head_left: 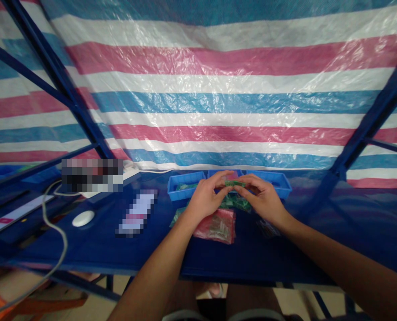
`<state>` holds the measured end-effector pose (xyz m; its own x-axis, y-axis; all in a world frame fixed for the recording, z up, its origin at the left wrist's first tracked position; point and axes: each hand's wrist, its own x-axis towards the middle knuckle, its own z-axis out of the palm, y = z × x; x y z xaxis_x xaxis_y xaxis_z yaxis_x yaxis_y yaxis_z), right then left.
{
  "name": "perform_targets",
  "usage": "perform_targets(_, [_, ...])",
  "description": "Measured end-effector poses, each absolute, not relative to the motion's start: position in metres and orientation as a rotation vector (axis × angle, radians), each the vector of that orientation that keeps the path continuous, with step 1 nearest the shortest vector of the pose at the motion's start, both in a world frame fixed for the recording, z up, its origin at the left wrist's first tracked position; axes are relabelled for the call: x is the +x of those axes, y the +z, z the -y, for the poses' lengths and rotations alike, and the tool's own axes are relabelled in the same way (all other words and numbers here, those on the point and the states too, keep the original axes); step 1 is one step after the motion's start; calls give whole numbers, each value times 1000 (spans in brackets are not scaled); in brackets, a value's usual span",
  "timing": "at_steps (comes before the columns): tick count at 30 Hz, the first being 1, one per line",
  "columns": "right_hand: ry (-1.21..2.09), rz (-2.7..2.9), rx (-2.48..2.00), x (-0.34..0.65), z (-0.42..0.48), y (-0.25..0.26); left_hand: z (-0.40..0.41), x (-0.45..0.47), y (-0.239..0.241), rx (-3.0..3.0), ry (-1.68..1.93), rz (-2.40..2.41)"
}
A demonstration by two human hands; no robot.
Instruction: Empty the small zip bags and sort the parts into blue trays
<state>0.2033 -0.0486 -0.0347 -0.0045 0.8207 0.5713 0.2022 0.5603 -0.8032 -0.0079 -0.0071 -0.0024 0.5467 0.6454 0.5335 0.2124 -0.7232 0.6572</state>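
Both my hands meet over the middle of the dark blue table (pixel 285 249). My left hand (pixel 206 196) and my right hand (pixel 261 196) each pinch one end of a small green circuit board (pixel 235 183), held level between the fingertips. Under the hands lies a heap of green boards (pixel 236 203). A red see-through bag (pixel 216 225) with small parts lies nearer to me, below my left wrist.
Three shallow blue trays (pixel 185 183) stand in a row behind my hands; the left one holds green boards. A white round object (pixel 83 218), a cable (pixel 56 232) and a flat device (pixel 14 216) lie at the left. A striped tarp (pixel 218 89) hangs behind.
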Motion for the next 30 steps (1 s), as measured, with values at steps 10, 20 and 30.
perform_targets(10, [785, 1383, -902, 202, 44, -44, 2, -3, -6, 2020, 1203, -676])
perform_targets(20, [933, 1345, -860, 199, 45, -37, -2, -2, -10, 1912, 1180, -652])
perform_targets(30, [880, 1259, -897, 204, 41, -45, 7, -2, 0, 2335, 1299, -687])
